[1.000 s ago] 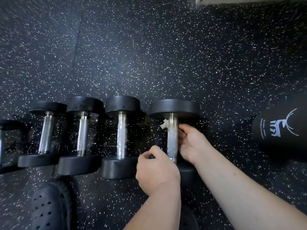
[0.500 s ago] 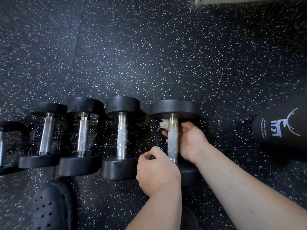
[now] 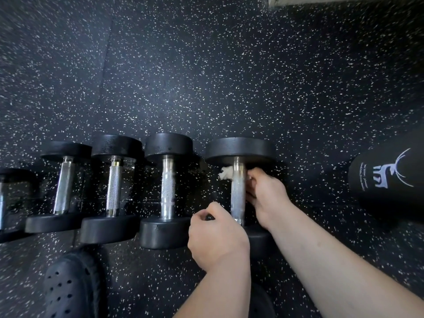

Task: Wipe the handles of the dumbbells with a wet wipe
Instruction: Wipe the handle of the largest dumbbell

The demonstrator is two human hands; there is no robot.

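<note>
Several black dumbbells with chrome handles lie in a row on the speckled rubber floor. My right hand curls round the handle of the rightmost dumbbell from the right. It holds a white wet wipe, which pokes out to the left of the handle near the far weight. My left hand grips the near weight of that same dumbbell and covers most of it. The neighbouring dumbbell lies just to the left, untouched.
A black bottle with a white deer logo lies on the floor at the right. A black perforated clog is at the bottom left. Two more dumbbells lie further left, and another is cut off at the left edge.
My right hand with the wipe has shifted slightly along the upper part of the handle, and the wipe's loose end has moved a little. My left hand stays on the near weight.
</note>
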